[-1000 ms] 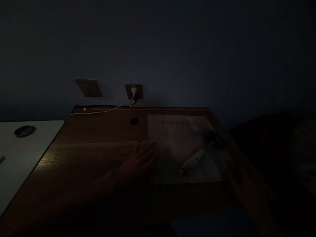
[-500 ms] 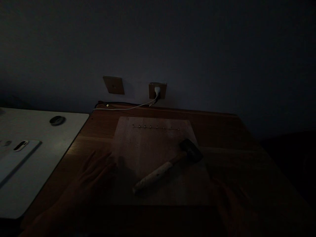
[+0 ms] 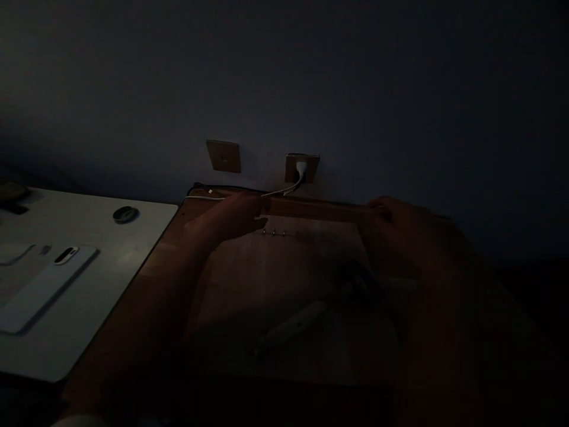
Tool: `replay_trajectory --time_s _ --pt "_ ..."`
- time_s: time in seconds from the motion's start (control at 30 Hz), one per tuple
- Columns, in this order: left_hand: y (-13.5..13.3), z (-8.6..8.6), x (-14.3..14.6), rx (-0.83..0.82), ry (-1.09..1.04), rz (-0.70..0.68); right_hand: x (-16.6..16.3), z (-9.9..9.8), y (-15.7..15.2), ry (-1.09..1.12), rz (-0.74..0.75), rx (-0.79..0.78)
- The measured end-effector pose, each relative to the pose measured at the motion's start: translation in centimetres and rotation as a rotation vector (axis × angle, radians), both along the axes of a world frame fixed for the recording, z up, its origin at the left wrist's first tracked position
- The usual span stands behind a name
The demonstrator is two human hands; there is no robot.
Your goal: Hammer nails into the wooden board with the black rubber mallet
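In the dim head view my left hand reaches over the far left part of a pale board, its thumb apart from its fingers and nothing seen in it. It hides part of the row of small nails along the board's far side. My right hand is by the board's far right corner, its fingers loosely bent, with no held thing visible; contact with the board cannot be made out. A hammer with a dark head and a pale-wrapped handle lies slantwise on the board, touched by neither hand.
The board lies on a wooden table against the wall. A plug with a white cable sits in the right wall socket; another wall plate is to its left. The white table carries a phone and a round dark object.
Both hands have moved forward from the board's near sides to its far side. The view has shifted slightly left. The hammer still lies on the board.
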State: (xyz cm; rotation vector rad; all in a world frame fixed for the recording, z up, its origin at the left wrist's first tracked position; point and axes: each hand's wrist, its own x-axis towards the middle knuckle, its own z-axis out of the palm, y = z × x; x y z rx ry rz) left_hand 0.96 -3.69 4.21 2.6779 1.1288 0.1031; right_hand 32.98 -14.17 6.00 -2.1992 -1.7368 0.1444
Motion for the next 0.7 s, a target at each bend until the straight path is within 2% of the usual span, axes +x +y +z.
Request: replay_trajectory --time_s 0.13,0.3,0.53,0.7 --pt "1.3 -1.3 0.3 -0.063 0.038 0.015 -1.3 -2.6 1.8 0.097 0.090 -0.037" --pt "0.4 -2.4 -0.2 -0.059 0.144 0.045 0.0 -5.5 2.8 0.046 0.164 -0.120" --pt "0.7 -3.9 0.5 -0.086 0.190 -0.031 0.2 -7.4 2.9 0.059 0.182 -0.242" --pt "1.2 -5.1 0.3 -0.091 0.133 0.012 -0.6 -7.8 3.4 -0.001 0.198 -0.280"
